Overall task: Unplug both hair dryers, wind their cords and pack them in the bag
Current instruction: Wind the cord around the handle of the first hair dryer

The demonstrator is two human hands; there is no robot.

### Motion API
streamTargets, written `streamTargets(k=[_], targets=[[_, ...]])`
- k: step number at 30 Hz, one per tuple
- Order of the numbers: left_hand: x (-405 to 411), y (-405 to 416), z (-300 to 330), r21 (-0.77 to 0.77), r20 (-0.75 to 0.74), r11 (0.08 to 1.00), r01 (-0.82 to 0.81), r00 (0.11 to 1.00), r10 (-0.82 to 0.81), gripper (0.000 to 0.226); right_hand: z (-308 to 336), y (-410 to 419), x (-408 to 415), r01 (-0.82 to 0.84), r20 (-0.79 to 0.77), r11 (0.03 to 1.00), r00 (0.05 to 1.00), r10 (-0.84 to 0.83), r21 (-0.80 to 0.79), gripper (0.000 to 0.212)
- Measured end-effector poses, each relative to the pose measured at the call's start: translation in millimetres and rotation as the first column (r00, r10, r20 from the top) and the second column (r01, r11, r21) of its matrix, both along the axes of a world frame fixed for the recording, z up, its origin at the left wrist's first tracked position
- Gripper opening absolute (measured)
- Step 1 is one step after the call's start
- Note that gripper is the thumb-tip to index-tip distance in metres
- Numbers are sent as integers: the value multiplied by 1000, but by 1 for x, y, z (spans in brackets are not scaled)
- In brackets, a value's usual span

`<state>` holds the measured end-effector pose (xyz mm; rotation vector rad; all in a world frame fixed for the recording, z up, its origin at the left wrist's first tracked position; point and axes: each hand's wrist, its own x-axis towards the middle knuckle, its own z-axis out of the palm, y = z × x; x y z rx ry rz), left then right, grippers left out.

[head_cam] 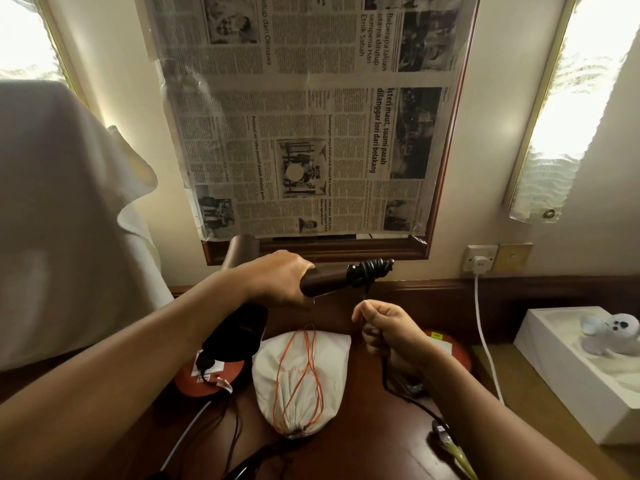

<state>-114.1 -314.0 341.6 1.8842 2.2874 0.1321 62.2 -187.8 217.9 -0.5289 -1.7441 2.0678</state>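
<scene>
While the white drawstring bag (300,379) with orange cord lies nearest on the dark wooden desk (360,427), a black hair dryer (235,336) rests just left of it. Above them the left hand (277,278) wraps around the handle of a brown hair dryer (322,280), held level, with black cord (369,271) wound at its end. Just below that coil, the right hand (384,325) pinches the cord's loose length. Behind, a newspaper (311,116) covers the mirror.

Brown hair dryer (322,282) in left hand (280,278), cord (369,271) pinched by right hand (384,323).
</scene>
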Motion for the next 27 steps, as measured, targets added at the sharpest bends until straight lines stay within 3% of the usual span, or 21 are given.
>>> streamTargets(k=[7,11,14,21,27], targets=[[8,-4,3,-45,-89,996,77,993,-81,24,33,21,-1,28,231,962,968,-94,272,26],[12,-7,5,-71,-159,995,67,984,-78,26,54,41,0,-36,245,759,955,-165,651,22],[16,-8,4,-93,-236,993,66,968,-87,25,75,45,-2,-72,234,701,963,-137,709,11],[20,-2,-4,-74,-434,995,62,896,-88,25,101,40,-7,-113,215,464,961,-172,879,6],[16,3,-13,-2,-386,999,-32,922,28,25,107,20,-4,14,70,341,970,-234,940,7]])
